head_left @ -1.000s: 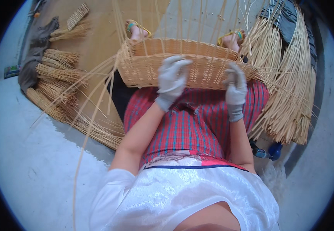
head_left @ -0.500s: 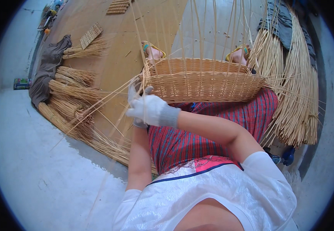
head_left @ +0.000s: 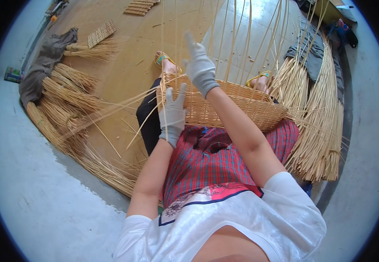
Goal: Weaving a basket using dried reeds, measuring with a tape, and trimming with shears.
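A long, shallow woven basket (head_left: 224,109) of tan wicker rests across my lap, tilted down to the right. Tall thin upright stakes (head_left: 231,48) rise from its rim. My left hand (head_left: 173,114), in a whitish knit glove, lies against the near wall at the basket's left end, thumb and a finger spread apart. Above the basket, among the stakes, my gloved right hand (head_left: 201,67) is raised with fingers stretched upward; the fingertips are blurred, and I see nothing held. Loose weaving strands (head_left: 119,106) trail leftward from the left corner, and more strands stick out at the right end.
Bundles of wicker rods (head_left: 73,96) lie on the floor at left, partly under a grey cloth (head_left: 49,59). Larger bundles (head_left: 316,118) stand at right beneath dark cloth (head_left: 306,41). Small woven mats (head_left: 102,34) and cut scraps lie farther off. A white wall (head_left: 36,174) borders the left.
My right hand has left the basket's left corner and moved up and right, over the basket. My left hand now shows against the near wall. The basket's right end has dipped slightly.
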Demonstrator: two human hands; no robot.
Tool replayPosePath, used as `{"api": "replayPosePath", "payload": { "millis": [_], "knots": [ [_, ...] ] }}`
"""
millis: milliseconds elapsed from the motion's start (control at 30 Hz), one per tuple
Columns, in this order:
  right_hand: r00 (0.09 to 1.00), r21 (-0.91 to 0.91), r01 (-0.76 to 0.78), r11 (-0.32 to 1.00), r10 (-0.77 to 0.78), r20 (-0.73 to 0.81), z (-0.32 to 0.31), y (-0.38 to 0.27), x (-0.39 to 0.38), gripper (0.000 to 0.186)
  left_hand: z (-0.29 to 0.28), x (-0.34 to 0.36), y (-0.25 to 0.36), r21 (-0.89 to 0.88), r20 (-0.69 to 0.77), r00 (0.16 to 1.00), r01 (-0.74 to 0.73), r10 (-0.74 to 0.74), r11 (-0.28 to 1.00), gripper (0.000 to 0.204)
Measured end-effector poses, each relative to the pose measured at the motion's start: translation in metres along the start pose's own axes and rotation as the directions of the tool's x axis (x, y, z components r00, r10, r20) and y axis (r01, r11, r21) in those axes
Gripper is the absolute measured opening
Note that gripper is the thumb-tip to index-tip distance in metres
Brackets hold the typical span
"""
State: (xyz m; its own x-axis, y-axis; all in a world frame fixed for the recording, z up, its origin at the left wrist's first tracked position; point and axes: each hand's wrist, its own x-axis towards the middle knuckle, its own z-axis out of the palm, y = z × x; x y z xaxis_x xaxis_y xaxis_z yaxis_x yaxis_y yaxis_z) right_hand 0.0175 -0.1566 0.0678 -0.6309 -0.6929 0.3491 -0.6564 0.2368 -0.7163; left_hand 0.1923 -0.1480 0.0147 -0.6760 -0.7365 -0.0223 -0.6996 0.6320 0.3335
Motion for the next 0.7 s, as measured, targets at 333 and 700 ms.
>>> {"api": "replayPosePath", "payload": {
  "millis": [333, 700],
  "knots": [
    [0.979, -0.244, 0.053, 0.968, -0.099, -0.178, -0.05, 0.071, -0.09, 0.058, 0.016, 0.01, 0.064, -0.024, 0.039, 0.962, -0.268, 0.269, 0.963, 0.08],
    [0.906, 0.538, -0.248, 0.805, 0.389, -0.165, -0.102, 0.127, -0.168, 0.049, 0.038, 0.018, 0.124, 0.021, -0.1, 0.833, -0.546, 0.545, 0.838, 0.071]
  ]
}}
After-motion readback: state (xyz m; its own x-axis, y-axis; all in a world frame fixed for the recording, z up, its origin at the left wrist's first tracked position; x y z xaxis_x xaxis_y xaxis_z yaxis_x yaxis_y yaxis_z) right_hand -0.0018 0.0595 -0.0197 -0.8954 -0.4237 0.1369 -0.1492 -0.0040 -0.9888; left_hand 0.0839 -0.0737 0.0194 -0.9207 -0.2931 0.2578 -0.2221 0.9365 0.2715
